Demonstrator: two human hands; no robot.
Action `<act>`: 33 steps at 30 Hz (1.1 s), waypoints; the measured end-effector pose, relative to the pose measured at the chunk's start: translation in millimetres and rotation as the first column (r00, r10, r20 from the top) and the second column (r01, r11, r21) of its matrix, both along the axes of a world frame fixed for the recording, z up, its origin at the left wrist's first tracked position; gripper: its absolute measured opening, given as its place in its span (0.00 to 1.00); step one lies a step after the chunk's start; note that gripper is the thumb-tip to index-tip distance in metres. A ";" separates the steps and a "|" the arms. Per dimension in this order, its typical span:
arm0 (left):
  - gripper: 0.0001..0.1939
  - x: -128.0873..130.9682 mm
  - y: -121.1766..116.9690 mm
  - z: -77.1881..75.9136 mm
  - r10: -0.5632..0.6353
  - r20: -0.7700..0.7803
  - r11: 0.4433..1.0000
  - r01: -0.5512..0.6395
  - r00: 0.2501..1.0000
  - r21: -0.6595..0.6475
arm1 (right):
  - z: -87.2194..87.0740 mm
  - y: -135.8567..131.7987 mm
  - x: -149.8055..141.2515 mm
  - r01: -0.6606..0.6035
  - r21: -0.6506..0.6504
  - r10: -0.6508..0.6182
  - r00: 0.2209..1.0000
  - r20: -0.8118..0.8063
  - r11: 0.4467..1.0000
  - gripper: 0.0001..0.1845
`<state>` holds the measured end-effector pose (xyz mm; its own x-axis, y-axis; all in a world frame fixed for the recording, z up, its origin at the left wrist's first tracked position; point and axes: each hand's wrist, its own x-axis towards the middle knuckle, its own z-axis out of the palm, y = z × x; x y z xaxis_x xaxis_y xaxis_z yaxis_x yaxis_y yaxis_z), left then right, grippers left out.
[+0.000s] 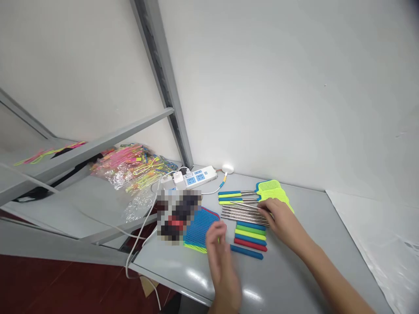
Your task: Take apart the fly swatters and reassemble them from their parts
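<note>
My right hand (278,218) pinches the right end of a metal rod (244,204), tilted slightly above a row of several similar silver rods (244,214). My left hand (221,257) is loosely curled, slightly blurred, with fingers apart and no held thing visible. It hovers at the right edge of a stack of fly swatter heads (201,226), blue on top with red and yellow-green edges showing. Between the hands lie several coloured handle grips (250,234) in blue, green, yellow and red. A separate blue grip (247,251) lies nearer me, its left end beside my left hand.
Swatters with yellow-green heads (273,192) lie by the wall. A white power strip (199,176) with plugs and cables stands at the back left. A pixelated patch hides something beside the blue heads. Bags of colourful strands (137,163) fill the left shelf; white sheeting (369,235) lies right.
</note>
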<state>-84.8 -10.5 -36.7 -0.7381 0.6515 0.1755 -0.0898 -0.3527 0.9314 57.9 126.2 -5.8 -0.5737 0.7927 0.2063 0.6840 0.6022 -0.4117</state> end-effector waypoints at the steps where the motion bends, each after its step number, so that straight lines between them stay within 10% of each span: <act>1: 0.07 -0.1 -5.0 -4.8 -0.053 -0.243 0.998 0.044 0.969 -0.040 | -3.9 7.3 -4.5 -0.006 0.022 0.006 1.000 0.019 1.000 0.10; 6: 0.14 2.7 -10.1 -7.2 -0.407 -0.794 0.912 0.241 0.452 -0.331 | -17.9 22.6 -24.6 -0.049 0.078 0.044 0.997 0.069 0.996 0.11; 11: 0.17 10.7 2.0 -8.9 -0.489 -0.841 0.871 0.194 0.233 -0.452 | -21.8 21.9 -27.8 -0.068 0.114 0.057 0.994 0.095 0.991 0.14; 20: 0.22 10.6 3.1 -20.6 -0.610 -0.783 0.791 0.136 0.121 -0.596 | -28.8 15.3 -26.8 -0.083 0.136 0.064 0.988 0.137 0.987 0.16; 33: 0.19 15.2 0.9 -27.7 -0.569 -0.800 0.822 0.141 0.189 -0.551 | -29.8 5.5 -23.2 -0.110 0.125 0.095 0.988 0.125 0.986 0.15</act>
<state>-69.6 -9.6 -64.5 0.1233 0.9541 0.2728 0.8384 -0.2472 0.4857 34.7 131.7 -35.6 -0.6770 0.6990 0.2302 0.6551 0.7150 -0.2442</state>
